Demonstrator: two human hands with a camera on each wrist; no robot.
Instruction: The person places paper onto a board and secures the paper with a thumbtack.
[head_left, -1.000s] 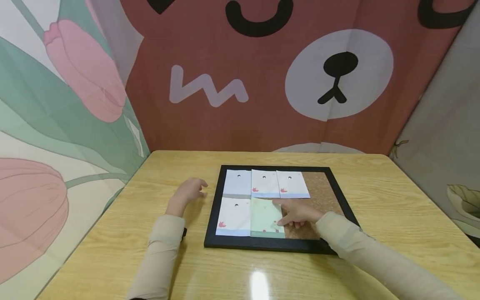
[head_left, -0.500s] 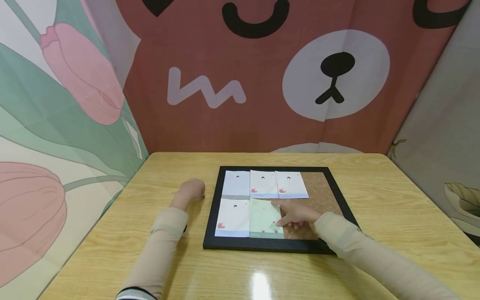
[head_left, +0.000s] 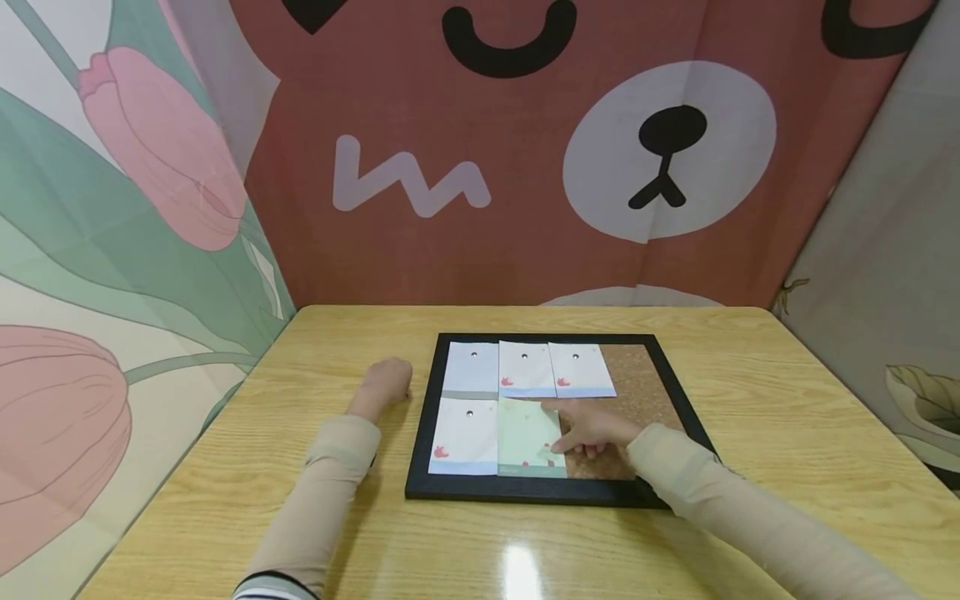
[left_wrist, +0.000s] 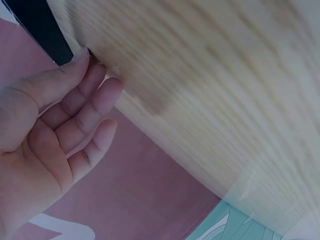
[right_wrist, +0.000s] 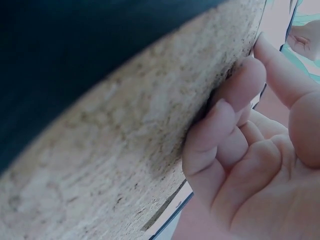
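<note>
A light green note sheet [head_left: 522, 437] lies on a black-framed corkboard [head_left: 647, 385], in the middle of its lower row. My right hand [head_left: 592, 422] holds it flat, index finger pointing at its upper right corner and thumb on its right edge. The other fingers bend against the cork, as the right wrist view shows. Left of the board, my left hand [head_left: 387, 382] is low over the table. In the left wrist view its thumb and index fingertips pinch a small dark piece [left_wrist: 91, 52], mostly hidden by the fingers.
Several pale notes with silver pins fill the board's upper row and lower left, among them a white note [head_left: 463, 442] beside the green one. The wooden table [head_left: 360, 533] ends at a printed cloth backdrop [head_left: 420, 267].
My left hand has gone from spread fingers over the table to fingers drawn together at the same spot. The right hand has stayed on the green note; the view has shifted slightly.
</note>
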